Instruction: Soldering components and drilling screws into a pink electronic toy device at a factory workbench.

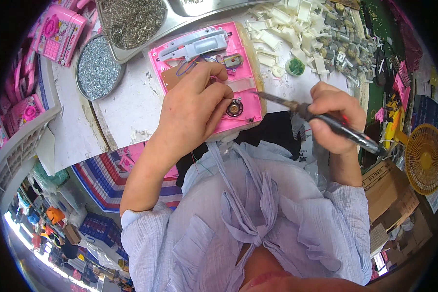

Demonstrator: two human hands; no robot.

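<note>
Pink toy shell [238, 73], open side up on the white worktable [131, 102], near its front edge, pinned under the left hand [194, 104], fingers spread flat over wires and a small round speaker [234, 107]. Soldering iron [326, 121] clasped firmly in the right hand [336, 121], tip just beside the shell's right edge. Round tin of screws [97, 68] well to the left.

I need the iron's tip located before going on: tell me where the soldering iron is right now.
In the head view, the soldering iron is in the right hand, its tip just right of the pink toy shell that the left hand steadies.
</note>
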